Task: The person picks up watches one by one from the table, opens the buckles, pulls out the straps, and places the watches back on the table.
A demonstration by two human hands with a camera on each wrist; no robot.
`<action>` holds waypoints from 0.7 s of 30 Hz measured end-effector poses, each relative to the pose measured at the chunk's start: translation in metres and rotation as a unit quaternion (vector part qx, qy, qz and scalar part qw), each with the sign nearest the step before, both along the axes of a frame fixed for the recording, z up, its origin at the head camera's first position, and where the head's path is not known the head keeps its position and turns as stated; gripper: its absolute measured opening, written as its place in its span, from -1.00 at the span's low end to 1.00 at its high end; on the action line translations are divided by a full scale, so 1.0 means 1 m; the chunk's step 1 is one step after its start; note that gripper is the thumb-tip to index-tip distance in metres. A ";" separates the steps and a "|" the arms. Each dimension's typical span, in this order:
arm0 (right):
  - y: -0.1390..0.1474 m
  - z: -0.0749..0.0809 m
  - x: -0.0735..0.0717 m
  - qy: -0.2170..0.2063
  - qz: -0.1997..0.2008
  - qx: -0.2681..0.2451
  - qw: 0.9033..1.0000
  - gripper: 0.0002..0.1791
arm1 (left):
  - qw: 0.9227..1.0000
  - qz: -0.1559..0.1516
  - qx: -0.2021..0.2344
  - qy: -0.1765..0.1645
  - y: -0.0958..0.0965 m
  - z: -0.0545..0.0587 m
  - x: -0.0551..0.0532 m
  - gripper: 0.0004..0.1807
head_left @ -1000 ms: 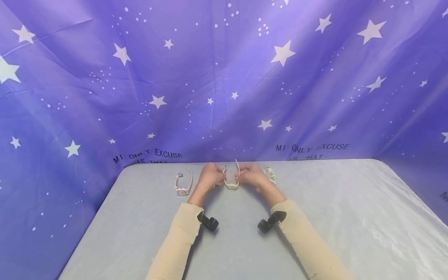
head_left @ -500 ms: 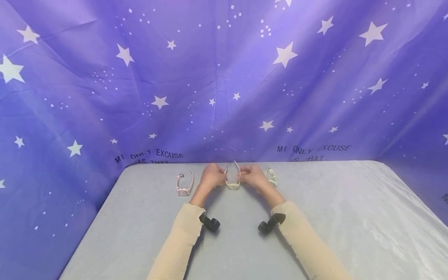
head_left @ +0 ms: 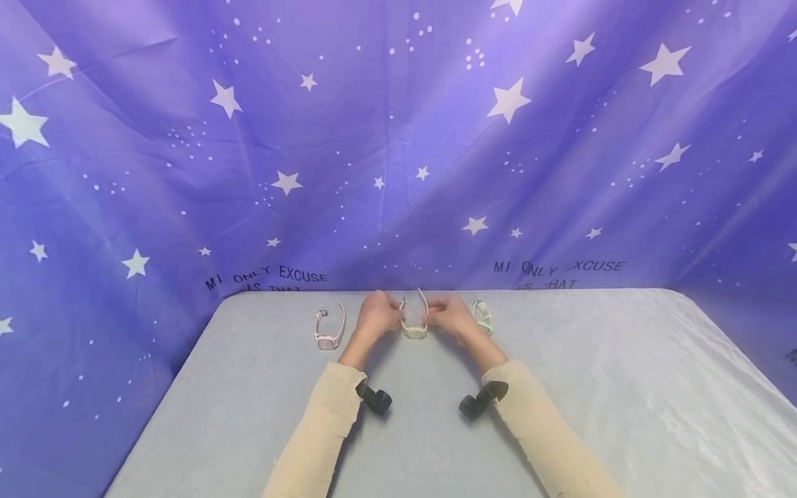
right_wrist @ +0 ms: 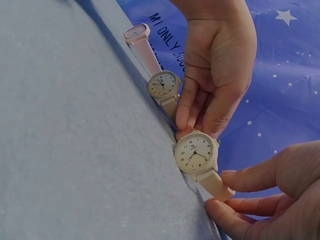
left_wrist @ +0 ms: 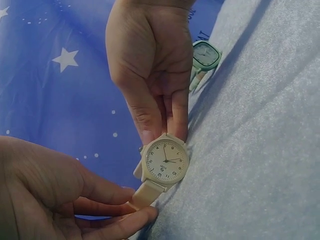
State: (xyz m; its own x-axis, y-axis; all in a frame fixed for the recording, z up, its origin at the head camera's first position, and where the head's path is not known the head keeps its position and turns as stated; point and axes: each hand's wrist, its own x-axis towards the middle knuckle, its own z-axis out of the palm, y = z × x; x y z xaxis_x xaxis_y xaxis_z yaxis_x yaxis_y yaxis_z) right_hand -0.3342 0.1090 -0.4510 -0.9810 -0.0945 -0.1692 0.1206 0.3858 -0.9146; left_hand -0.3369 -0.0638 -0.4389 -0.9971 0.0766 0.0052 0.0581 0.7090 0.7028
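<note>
A cream wristwatch stands on the table between both hands, its round dial facing the person and its two strap ends pointing away. My left hand pinches the left strap between thumb and fingers. From the other side my right hand pinches the right strap. Up close in the left wrist view, the white dial has dark numerals. Behind my left hand, a second beige watch shows in the right wrist view; in the head view that hand hides it.
A pink watch lies left of my left hand, its strap upright in a U. Just right of my right hand lies a pale green watch. A purple star-printed cloth hangs behind the grey-covered table.
The head view has tilted and shifted slightly. Both hands keep their hold on the cream wristwatch, which stays in nearly the same place.
</note>
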 end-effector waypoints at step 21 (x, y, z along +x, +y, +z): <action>0.002 0.001 -0.002 -0.009 0.015 -0.017 1.000 -0.61 | 0.999 0.006 0.042 -0.025 -0.004 0.003 -0.001 -0.50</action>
State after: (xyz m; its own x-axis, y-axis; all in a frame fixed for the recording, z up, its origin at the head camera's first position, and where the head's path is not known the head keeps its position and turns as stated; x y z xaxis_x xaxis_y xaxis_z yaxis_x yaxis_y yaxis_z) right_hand -0.3359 0.1111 -0.4500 -0.9748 -0.1289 -0.1822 0.1254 0.3588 -0.9250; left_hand -0.3381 -0.0680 -0.4360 -0.9971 0.0658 -0.0385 0.0133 0.6474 0.7620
